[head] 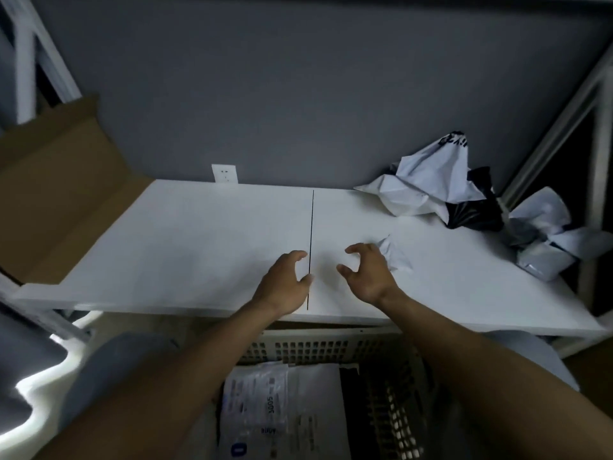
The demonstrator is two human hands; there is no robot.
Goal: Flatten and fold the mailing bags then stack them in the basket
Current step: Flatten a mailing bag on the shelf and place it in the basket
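My left hand (286, 283) and my right hand (367, 271) hover over the front middle of the white table (185, 240), fingers loosely curled, holding nothing. A small crumpled white mailing bag (396, 255) lies just right of my right hand, its near end hidden by the hand. A heap of crumpled white and black mailing bags (438, 184) sits at the back right, with more grey-white bags (547, 240) at the right edge. Below the table's front edge stands a slotted basket (318, 348) with flat folded bags (288, 410) inside.
A brown cardboard box (56, 190) leans at the table's left end. White metal shelf frames stand at the left (30, 58) and right (593, 134). A grey wall with a white socket (225, 173) is behind the table. A dark seam (311, 244) splits the tabletop.
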